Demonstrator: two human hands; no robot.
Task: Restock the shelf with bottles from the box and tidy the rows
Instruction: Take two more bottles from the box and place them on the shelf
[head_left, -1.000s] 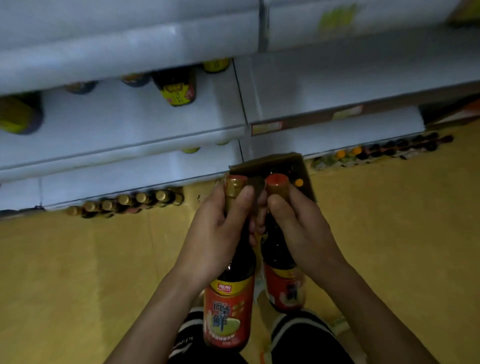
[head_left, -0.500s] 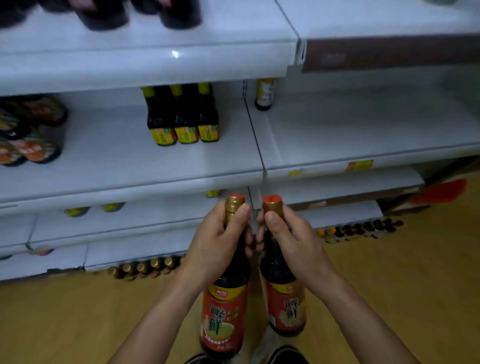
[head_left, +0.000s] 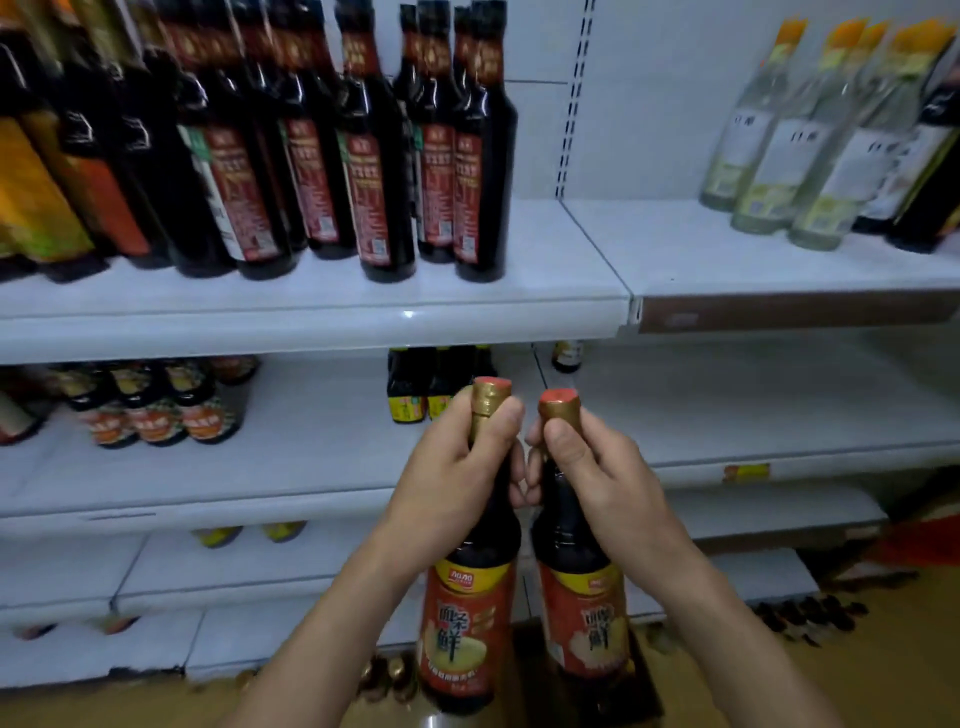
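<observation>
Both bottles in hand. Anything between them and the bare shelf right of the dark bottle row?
Nothing visible: left hand and right hand grip the left bottle and right bottle by the necks, below that shelf. The bare stretch beside the dark bottle row is open; only the shelf lip sits above the caps.

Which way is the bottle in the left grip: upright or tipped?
Upright: left grip holds the sauce bottle by its neck, cap uppermost.
</observation>
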